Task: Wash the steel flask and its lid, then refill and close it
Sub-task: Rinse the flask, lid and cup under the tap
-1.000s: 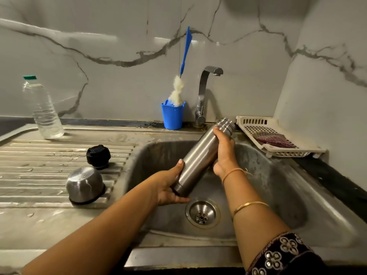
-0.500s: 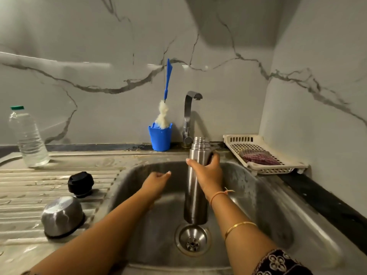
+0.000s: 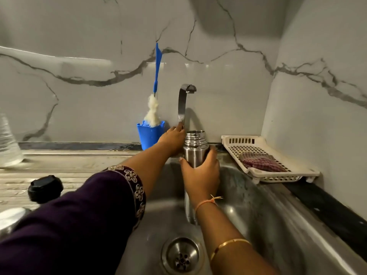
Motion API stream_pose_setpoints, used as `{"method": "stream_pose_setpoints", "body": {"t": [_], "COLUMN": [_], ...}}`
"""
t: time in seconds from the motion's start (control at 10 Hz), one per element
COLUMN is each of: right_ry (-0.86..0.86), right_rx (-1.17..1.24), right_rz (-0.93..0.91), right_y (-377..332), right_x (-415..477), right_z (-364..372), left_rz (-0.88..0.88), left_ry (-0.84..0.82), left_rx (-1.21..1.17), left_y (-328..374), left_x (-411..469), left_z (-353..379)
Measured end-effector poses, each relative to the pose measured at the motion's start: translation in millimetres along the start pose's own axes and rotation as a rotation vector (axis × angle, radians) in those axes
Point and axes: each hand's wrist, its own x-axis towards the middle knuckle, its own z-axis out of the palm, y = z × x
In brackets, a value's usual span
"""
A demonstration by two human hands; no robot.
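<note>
The flask (image 3: 195, 153) stands upright just before the tap (image 3: 183, 104). Brush holder (image 3: 151, 133) sits left of the tap, tray (image 3: 238, 138) right, lid (image 3: 45, 188) far left.

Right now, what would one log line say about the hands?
left hand: touches tap | right hand: grips flask upright under tap | lid: off, on drainboard | water: none seen

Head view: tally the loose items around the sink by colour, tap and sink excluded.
Steel: 2, flask, cup lid
Blue: 2, holder, brush
Black: 1, cap
White: 1, tray
Clear: 1, bottle
Maroon: 1, cloth
Total: 8
</note>
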Motion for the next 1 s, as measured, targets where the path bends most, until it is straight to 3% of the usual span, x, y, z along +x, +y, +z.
{"method": "stream_pose_setpoints", "body": {"t": [0.2,0.3,0.4,0.5,1.0], "right_ry": [-0.039,-0.033,-0.024,-0.018,-0.043], "right_rx": [0.043,0.063,0.08,0.091,0.106], "right_rz": [0.009,0.015,0.016,0.028,0.018], "right_y": [2.1,2.8,5.6,9.6,16.9], "right_x": [-0.6,1.4,2.1,4.5,9.8], "right_z": [5.5,6.6,9.4,13.9,20.9], "left_rz": [-0.403,-0.28,-0.296,-0.282,-0.241], "left_ry": [0.158,0.268,0.289,0.302,0.259], "left_rx": [-0.981,-0.782,-0.813,-0.657,-0.769], "left_y": [20.0,16.0,14.5,10.0,8.0], "left_x": [8.0,7.6,7.1,6.4,-5.0], "left_z": [-6.6,-3.7,-5.2,-1.8,6.7]}}
